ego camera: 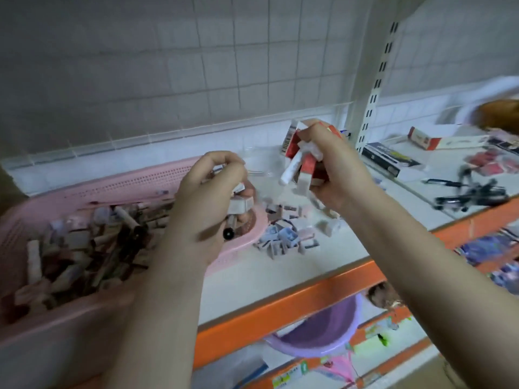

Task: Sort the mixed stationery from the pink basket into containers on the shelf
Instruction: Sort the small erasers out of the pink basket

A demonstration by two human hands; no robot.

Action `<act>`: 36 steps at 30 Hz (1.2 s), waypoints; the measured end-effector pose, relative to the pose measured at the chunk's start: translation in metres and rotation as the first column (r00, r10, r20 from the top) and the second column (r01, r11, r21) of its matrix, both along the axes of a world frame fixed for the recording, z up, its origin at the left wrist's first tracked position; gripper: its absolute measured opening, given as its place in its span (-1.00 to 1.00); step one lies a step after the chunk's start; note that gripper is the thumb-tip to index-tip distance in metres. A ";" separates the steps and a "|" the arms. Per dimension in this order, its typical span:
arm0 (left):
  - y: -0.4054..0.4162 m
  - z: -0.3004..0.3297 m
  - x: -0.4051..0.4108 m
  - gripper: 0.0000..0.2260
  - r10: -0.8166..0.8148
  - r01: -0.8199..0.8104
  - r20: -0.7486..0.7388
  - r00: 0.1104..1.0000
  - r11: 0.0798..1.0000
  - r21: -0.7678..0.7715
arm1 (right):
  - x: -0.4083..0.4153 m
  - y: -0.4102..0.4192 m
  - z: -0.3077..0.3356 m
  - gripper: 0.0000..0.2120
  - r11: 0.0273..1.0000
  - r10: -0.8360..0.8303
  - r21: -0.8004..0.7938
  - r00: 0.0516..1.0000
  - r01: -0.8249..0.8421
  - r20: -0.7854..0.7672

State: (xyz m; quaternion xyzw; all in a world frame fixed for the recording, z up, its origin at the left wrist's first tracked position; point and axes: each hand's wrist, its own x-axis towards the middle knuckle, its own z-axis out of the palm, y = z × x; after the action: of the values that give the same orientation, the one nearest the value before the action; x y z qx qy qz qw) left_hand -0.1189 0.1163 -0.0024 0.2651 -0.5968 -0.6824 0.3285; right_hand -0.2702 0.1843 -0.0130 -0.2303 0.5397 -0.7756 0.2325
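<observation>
The pink basket (118, 186) sits at the left on the white shelf, full of mixed pens, erasers and small boxes. Over its right end, my left hand (205, 203) grips a few small items: white erasers and a black-tipped pen. My right hand (334, 169) is raised to the right of it and holds a bunch of red-and-white boxes, erasers and a white tube. Below the hands, a pile of small erasers (289, 234) lies loose on the shelf. A clear plastic container (261, 161) stands behind the hands, partly hidden.
Farther right on the shelf lie a black pen box (390, 158), a red-and-white box (427, 140) and a heap of black pens (471, 192). The shelf has an orange front edge (309, 296). A purple basin (320, 332) sits on the level below. A blurred person's hand (497, 113) shows at far right.
</observation>
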 end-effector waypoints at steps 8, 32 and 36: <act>0.112 -0.030 -0.127 -0.73 -0.105 0.105 -0.008 0.994 0.994 0.018 | -0.115 0.139 -0.022 -0.97 0.991 -0.130 0.031 0.992 0.130 0.001; 0.248 -0.022 -0.401 -0.88 -0.547 0.530 0.296 0.783 0.836 0.141 | -0.349 0.272 -0.021 -0.79 0.923 -0.385 -0.015 0.922 0.385 -0.050; 0.267 -0.031 -0.456 -0.85 -0.483 0.471 0.321 0.815 0.874 0.117 | -0.411 0.290 -0.035 -0.91 0.955 -0.294 -0.032 0.956 0.293 -0.005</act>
State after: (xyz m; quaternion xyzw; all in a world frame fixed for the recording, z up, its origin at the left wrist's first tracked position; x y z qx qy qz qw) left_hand -0.5747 0.3830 -0.0331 0.2262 -0.6806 -0.6960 0.0346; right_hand -0.6811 0.4741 -0.0477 -0.1551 0.5569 -0.8087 0.1086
